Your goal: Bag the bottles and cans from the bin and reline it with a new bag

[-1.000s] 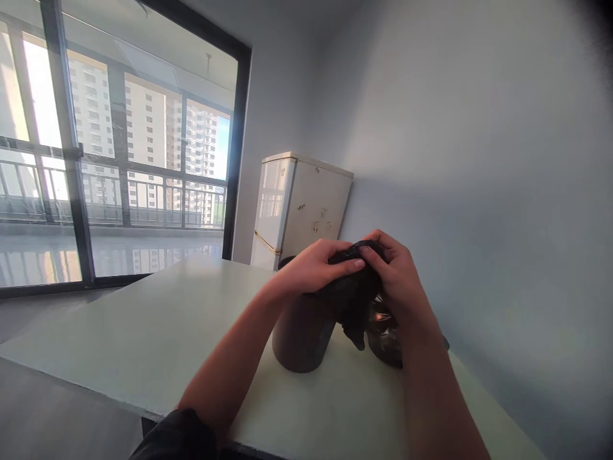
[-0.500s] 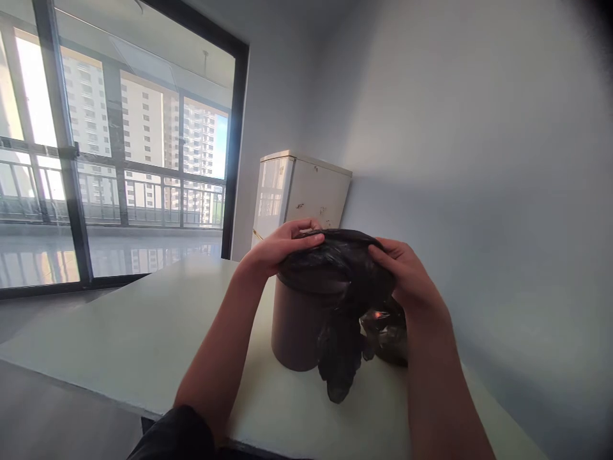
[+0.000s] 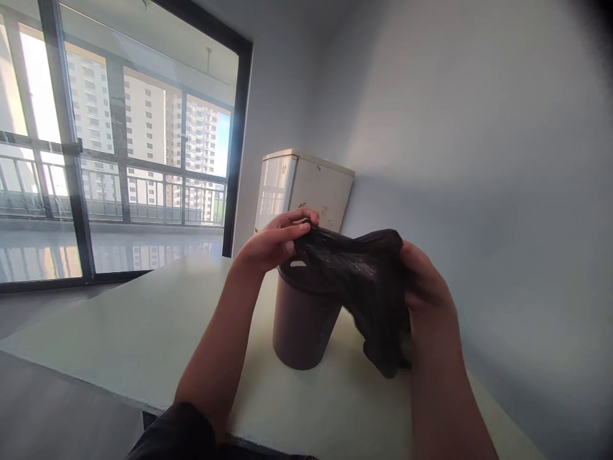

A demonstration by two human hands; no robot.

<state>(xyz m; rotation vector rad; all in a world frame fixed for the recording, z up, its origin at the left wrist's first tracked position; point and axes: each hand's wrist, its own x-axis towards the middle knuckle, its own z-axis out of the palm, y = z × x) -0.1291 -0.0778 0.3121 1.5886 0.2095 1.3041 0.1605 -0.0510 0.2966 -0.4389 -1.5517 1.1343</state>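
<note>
A black plastic garbage bag (image 3: 354, 262) is stretched between my two hands above a dark trash can (image 3: 304, 326). My left hand (image 3: 278, 239) pinches the bag's edge between thumb and fingers, over the can's left rim. My right hand (image 3: 424, 271) grips the other side of the bag, to the right of the can. Loose plastic hangs down from there beside the can, which stands upright on the pale table. The can's opening is mostly covered by the bag.
The pale table (image 3: 158, 338) runs from the left to the wall (image 3: 502, 223) on the right. Behind it stands a white refrigerator (image 3: 320, 185) with worn spots. A glass sliding door (image 3: 143, 147) with dark frames is at the left.
My right hand has moved to the right, pulling the bag wider. The hanging plastic has swung right, off the can's front. My left hand has risen slightly with its edge of the bag.
</note>
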